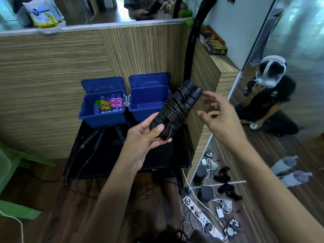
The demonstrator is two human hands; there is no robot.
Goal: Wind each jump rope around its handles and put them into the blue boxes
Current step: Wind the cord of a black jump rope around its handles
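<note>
My left hand (146, 137) grips the lower end of a black jump rope bundle (177, 109), its dark cord wound around the two black handles held side by side. The bundle tilts up to the right, in front of the right blue box (140, 111), whose bare floor shows. My right hand (216, 114) hovers just right of the bundle with fingers spread, touching nothing. The left blue box (102, 118) holds several wound ropes in pink, yellow and purple. Both lids stand open. Loose ropes with green-and-black handles (91, 137) lie on the black table (122, 155).
A striped wooden partition stands behind the boxes. A mirror on the right reflects a seated person. On the wooden floor lie a power strip (201, 218), chargers, white cables and a small black speaker (206, 192). A green object sits at the left edge.
</note>
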